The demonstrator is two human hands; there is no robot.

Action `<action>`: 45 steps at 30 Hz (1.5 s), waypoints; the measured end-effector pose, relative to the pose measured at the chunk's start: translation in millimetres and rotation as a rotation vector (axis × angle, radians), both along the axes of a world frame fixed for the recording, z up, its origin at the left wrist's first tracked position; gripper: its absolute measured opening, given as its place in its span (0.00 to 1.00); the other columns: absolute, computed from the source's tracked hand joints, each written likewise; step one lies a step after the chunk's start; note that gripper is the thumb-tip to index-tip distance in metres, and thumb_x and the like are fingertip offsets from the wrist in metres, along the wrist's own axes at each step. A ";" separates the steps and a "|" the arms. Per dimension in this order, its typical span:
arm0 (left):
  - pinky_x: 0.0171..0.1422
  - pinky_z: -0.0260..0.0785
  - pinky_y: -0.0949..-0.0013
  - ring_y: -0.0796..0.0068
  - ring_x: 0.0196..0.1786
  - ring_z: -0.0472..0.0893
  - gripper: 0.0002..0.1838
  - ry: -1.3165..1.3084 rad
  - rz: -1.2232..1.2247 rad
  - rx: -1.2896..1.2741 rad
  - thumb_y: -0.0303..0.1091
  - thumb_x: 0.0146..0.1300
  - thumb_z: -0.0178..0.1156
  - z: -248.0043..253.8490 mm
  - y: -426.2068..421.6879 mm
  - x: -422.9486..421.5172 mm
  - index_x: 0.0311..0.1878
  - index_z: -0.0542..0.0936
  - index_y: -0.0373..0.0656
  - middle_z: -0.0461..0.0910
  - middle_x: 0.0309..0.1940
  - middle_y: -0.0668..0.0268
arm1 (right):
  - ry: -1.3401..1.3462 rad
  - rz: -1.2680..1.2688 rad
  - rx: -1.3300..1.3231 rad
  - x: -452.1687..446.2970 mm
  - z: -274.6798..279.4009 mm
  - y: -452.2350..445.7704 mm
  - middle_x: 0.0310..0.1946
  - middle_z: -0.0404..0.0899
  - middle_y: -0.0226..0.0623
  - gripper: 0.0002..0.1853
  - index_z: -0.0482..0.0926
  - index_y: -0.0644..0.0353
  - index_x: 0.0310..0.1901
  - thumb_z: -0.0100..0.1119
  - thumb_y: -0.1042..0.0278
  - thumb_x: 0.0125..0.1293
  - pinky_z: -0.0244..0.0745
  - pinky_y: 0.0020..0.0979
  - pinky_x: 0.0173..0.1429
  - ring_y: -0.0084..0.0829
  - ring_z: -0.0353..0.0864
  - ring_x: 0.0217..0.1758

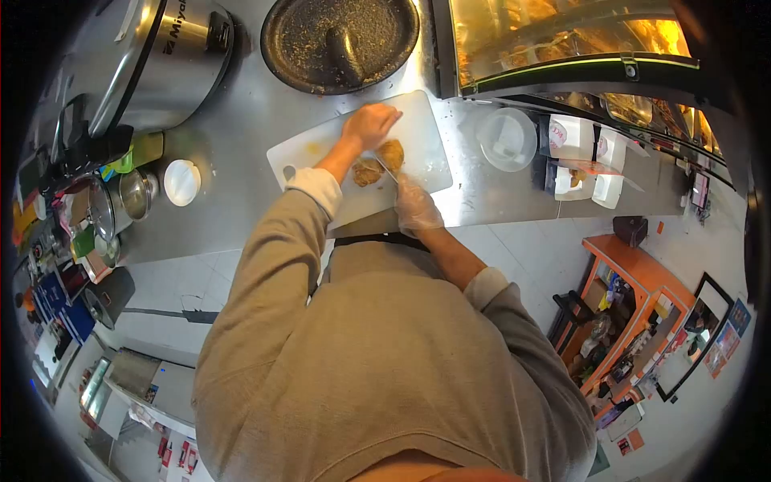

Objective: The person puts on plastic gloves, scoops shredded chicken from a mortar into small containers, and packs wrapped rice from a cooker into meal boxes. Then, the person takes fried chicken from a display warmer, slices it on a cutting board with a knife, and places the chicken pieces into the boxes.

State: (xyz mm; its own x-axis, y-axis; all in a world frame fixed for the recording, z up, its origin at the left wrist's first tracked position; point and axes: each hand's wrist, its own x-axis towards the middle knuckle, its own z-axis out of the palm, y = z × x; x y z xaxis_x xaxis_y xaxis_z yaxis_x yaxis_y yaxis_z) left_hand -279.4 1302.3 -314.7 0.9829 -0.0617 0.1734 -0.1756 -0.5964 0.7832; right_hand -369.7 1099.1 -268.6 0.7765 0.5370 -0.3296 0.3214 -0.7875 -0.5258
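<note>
A white cutting board (430,132) lies at an angle on the steel counter, with browned food pieces (369,171) on it. My left hand (371,124), bare, is over the board's upper part, fingers curled together; what they hold, if anything, is hidden. My right hand (418,207), in a clear plastic glove, is closed at the board's lower right edge. From its fingers a thin metal utensil (387,167) extends across the food towards my left wrist. Its exact shape is too small to tell.
Beyond the board sits a round dark pan (301,48) with crumbs. A large steel cooker (173,76) and a white bowl (182,182) stand left. On the right are a clear round lid (507,139), open white boxes (569,136) and a lit glass display case (562,40).
</note>
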 end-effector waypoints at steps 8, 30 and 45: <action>0.37 0.68 0.58 0.52 0.31 0.78 0.16 0.071 0.001 -0.243 0.37 0.71 0.51 9.1 -22.5 20.0 0.31 0.76 0.34 0.78 0.26 0.52 | 0.330 -0.011 -0.347 35.9 75.6 -6.6 0.37 0.81 0.56 0.16 0.70 0.66 0.56 0.42 0.72 0.69 0.78 0.51 0.48 0.56 0.82 0.41; 0.35 0.67 0.60 0.53 0.27 0.75 0.13 -0.154 0.113 -0.218 0.33 0.70 0.52 63.9 -7.1 34.8 0.31 0.76 0.34 0.75 0.23 0.53 | 0.087 0.000 -0.286 76.2 50.7 -18.9 0.42 0.80 0.59 0.17 0.72 0.64 0.53 0.43 0.62 0.69 0.77 0.49 0.49 0.52 0.82 0.45; 0.27 0.54 0.70 0.81 0.23 0.63 0.18 0.182 0.775 -0.276 0.37 0.73 0.47 50.1 56.9 -271.5 0.26 0.74 0.39 0.65 0.17 0.72 | -0.031 0.303 -0.270 31.5 66.2 93.0 0.62 0.66 0.62 0.32 0.72 0.60 0.60 0.49 0.41 0.66 0.60 0.55 0.67 0.59 0.67 0.64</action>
